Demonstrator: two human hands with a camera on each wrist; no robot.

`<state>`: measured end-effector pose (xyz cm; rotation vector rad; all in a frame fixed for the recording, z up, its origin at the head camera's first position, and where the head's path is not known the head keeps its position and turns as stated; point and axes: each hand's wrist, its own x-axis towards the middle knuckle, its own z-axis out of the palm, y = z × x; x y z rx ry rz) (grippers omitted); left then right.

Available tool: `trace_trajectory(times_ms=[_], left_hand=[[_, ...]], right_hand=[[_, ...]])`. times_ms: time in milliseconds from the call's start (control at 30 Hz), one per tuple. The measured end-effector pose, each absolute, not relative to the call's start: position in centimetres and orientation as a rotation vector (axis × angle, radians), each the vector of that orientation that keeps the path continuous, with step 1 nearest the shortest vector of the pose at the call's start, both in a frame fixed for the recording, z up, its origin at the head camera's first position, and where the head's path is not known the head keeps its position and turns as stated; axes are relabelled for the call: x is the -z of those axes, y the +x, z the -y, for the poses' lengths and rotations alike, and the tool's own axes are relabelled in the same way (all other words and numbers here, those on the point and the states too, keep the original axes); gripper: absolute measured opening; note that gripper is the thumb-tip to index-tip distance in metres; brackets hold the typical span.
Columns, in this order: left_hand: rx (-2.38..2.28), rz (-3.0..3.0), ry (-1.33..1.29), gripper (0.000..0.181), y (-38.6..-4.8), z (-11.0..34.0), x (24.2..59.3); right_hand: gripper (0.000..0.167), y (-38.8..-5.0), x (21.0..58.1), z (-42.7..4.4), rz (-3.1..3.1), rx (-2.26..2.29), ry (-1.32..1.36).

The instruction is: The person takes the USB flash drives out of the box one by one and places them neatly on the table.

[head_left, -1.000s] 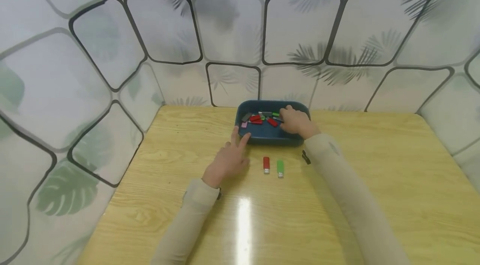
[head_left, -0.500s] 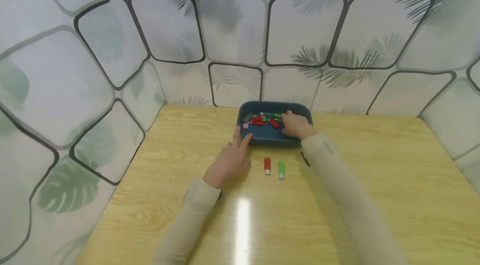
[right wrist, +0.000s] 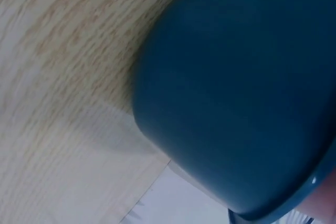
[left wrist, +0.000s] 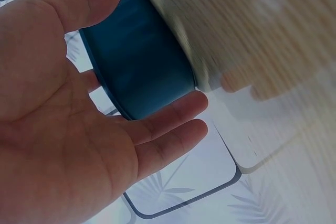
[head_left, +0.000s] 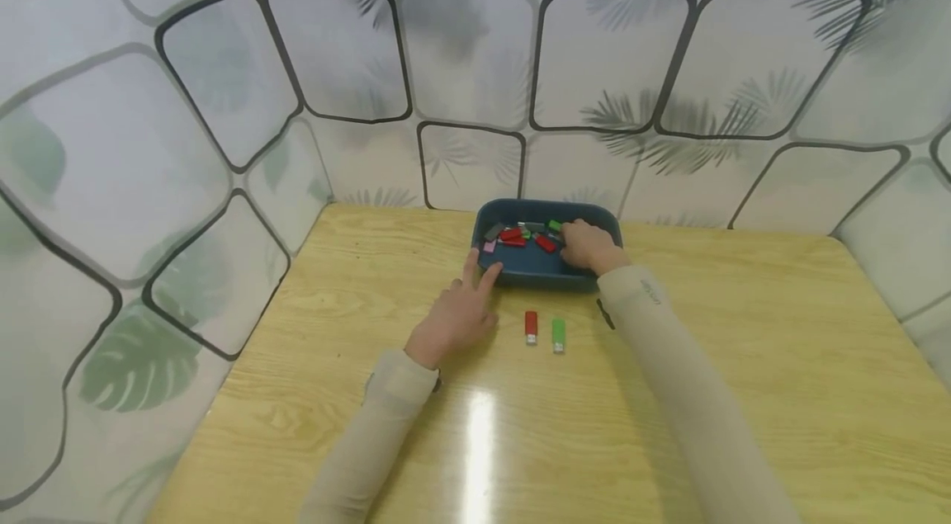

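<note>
A dark blue tray (head_left: 546, 282) stands on the wooden table, holding several USB sticks in red, green, grey and pink. My left hand (head_left: 453, 318) is at its front left corner with the fingers extended. In the left wrist view, the thumb lies against the tray's wall (left wrist: 142, 51) and two fingers stretch past its end. My right hand (head_left: 589, 247) reaches into the tray's right side beside a green USB stick (head_left: 555, 224); its fingertips are hidden, so whether it pinches anything is unclear. The right wrist view is mostly tray wall (right wrist: 226, 87).
In front of the tray, a red USB stick (head_left: 531, 326) and a light green USB stick (head_left: 559, 334) lie side by side on the table (head_left: 357, 392), connectors toward me. A patterned wall (head_left: 475, 62) rises behind the tray.
My right hand has dipped slightly and shifted a little within the tray, leaving more of the green USB stick visible. My left hand keeps its place at the corner. The head view drifts slightly.
</note>
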<state>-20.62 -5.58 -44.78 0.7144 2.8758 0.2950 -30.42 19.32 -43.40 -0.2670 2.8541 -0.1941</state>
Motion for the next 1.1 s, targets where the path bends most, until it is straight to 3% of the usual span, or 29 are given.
trace_trajectory(times_ms=[167, 467, 1100], left_hand=[[-0.314, -2.875, 0.716, 0.077, -20.6, 5.6, 44.8], [-0.329, -2.881, 0.72, 0.076, -20.6, 5.6, 44.7], [-0.318, -2.886, 0.714, 0.077, -20.6, 5.5, 44.8]], right_hand=[[0.019, -30.5, 43.5, -19.4, -2.855, 0.195, -0.274], [0.024, -30.6, 44.1, -19.8, -2.908, 0.159, -0.327], [0.014, -30.7, 44.7, -20.3, -2.887, 0.272, -0.223]])
